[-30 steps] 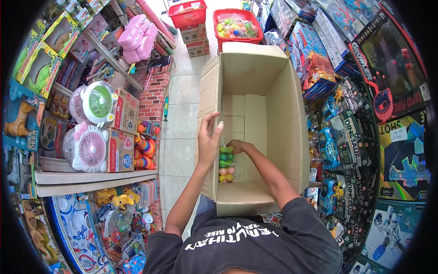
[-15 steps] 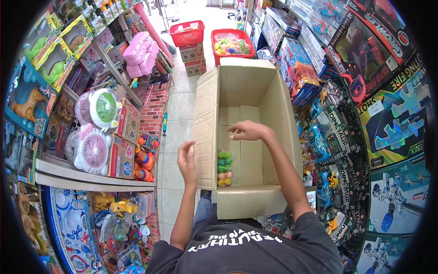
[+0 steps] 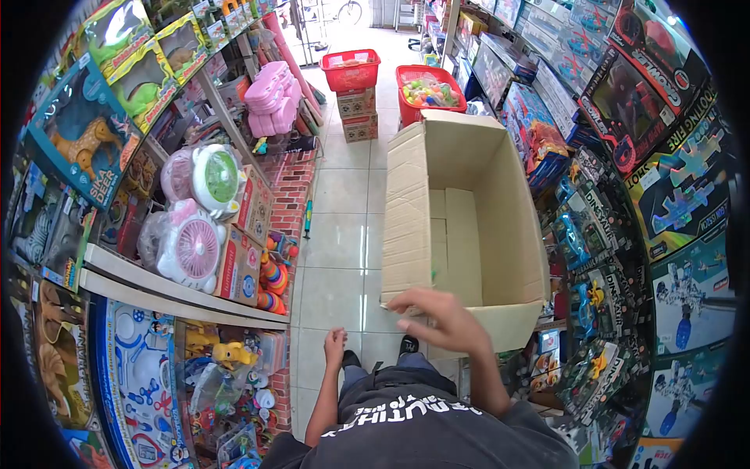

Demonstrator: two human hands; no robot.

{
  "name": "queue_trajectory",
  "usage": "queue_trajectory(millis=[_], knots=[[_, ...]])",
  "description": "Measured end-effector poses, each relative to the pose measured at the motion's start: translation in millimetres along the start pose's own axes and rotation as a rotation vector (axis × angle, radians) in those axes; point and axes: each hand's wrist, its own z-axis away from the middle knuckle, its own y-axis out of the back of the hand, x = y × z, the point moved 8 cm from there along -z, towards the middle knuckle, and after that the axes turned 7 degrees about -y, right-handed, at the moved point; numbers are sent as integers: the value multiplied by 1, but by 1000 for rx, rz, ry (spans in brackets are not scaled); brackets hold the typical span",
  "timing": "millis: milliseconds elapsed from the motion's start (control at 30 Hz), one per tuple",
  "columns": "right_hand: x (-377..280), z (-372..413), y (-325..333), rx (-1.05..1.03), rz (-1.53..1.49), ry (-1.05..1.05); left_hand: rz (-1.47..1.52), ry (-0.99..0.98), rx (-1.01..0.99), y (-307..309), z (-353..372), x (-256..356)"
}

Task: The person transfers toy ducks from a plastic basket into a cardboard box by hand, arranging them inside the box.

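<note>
A large open cardboard box (image 3: pixel 461 176) stands in front of me, its left flap folded outward. My right hand (image 3: pixel 441 319) is at the box's near left corner, fingers apart and bent, with nothing visible in it. A small bit of green shows inside the box by the left wall; the rest of that corner is hidden. My left hand (image 3: pixel 334 344) hangs over the tiled floor left of the box, its fingers curled together; whether they hold anything is too small to tell.
Two red baskets (image 3: pixel 351 70) are beyond the box, one on stacked cartons (image 3: pixel 359 128). Shelves with fans (image 3: pixel 190 244) and toys line the left; boxed toys (image 3: pixel 676 184) line the right. Floor tiles (image 3: pixel 336 234) run between.
My right hand has come back from over the box interior to its near edge. My left hand has moved down and its fingers have curled. The camera view has shifted.
</note>
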Motion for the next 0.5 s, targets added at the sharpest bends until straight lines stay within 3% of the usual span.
queue_trajectory(millis=[67, 200, 267, 367, 400, 500], knots=[[0, -10, -48, -53, -46, 14, -78, 148, -195, 14, 7, -35], [39, -28, -153, -245, -49, -22, -305, 163, -409, 67, 10, -95], [93, -35, -210, -415, -186, -217, -387, 391, -426, 99, 18, -117], [219, -29, -288, -359, -143, -331, -459, 503, -460, 141, 10, -143], [255, -22, -305, -317, -131, -373, -459, 503, -455, 151, 5, -144], [336, 11, -340, -328, -370, -803, -426, 479, -396, 175, -5, -143]])
